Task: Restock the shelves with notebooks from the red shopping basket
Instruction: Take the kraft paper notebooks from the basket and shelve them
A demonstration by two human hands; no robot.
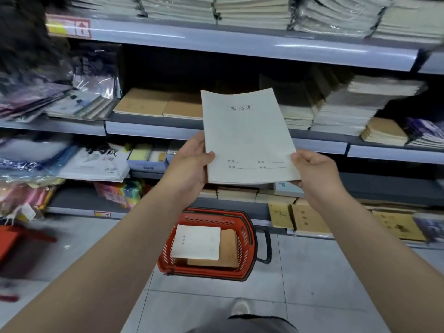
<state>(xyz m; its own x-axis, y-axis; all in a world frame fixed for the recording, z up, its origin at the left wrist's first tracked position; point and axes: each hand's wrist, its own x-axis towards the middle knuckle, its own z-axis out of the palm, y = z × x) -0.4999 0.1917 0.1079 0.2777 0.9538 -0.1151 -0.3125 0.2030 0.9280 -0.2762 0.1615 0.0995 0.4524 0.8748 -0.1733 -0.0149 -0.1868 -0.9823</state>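
Shelving point(240, 48) of grey metal fills the view in tiers, loaded with stacks of pale and kraft-brown exercise books, plastic-wrapped packs at the left and yellow booklets low on the right. Grey floor tiles point(312, 284) run beneath. On the floor just in front of the bottom shelf stands the red shopping basket point(247, 251), its black handle folded out to the right; inside lie a white notebook point(197, 241) and brown notebooks point(228, 248) partly under it. Held up in front of the middle shelf, well above the basket, is a thin stack of grey-white notebooks point(247, 138), cover facing the camera with printed characters near the top. The left hand point(192, 162) grips its lower left edge, thumb across the cover. The right hand point(314, 169) grips the lower right corner, thumb on the front, fingers behind.
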